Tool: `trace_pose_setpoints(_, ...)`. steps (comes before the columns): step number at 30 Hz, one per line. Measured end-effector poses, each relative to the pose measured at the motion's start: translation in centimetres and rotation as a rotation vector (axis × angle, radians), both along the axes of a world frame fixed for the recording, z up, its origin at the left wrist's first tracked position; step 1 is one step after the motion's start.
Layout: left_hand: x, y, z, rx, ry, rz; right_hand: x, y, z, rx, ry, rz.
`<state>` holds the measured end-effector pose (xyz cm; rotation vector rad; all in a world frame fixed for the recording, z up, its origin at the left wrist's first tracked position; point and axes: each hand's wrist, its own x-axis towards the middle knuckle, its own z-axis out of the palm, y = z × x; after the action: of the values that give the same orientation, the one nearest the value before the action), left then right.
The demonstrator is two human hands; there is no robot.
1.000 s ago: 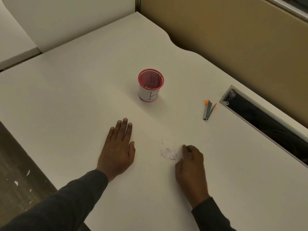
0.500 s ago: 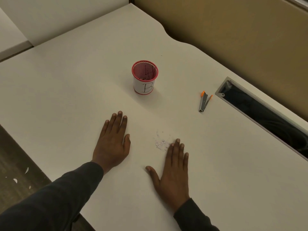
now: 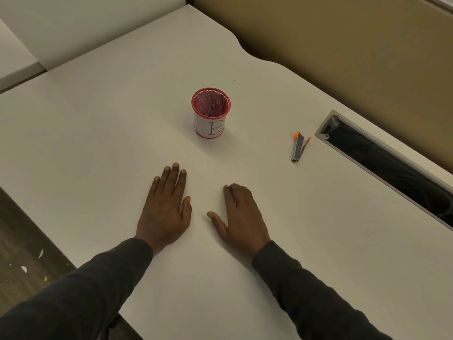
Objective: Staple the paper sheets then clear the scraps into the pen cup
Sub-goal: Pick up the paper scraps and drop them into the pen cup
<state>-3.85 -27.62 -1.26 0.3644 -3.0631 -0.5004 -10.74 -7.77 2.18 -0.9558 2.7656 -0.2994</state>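
On my side of the red mesh pen cup marked B, my left grip lies flat and wide on the white table, seemingly as a stop; my right grip curls downward beside it, and I cannot tell whether it holds scraps, none being visible.

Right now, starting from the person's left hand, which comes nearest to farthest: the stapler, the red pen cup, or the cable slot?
1. red pen cup, straight ahead of the left hand.
2. stapler, ahead and off to the right.
3. cable slot, at the far right edge.
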Motion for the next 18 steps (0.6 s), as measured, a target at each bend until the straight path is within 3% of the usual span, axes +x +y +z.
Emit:
trace_pose_setpoints(4,-0.1,0.1,0.0,0.003,-0.006,-0.002,1.9,2.9,-0.3,0.040,0.081,0.068)
trace_pose_setpoints(10,0.1,0.0,0.1,0.000,-0.014,-0.008,4.3,1.1,0.7,0.088,0.019,0.266)
trace_pose_setpoints(18,-0.1,0.0,0.2,0.010,-0.016,-0.006,2.0,3.3,0.6,0.098,0.008,0.061)
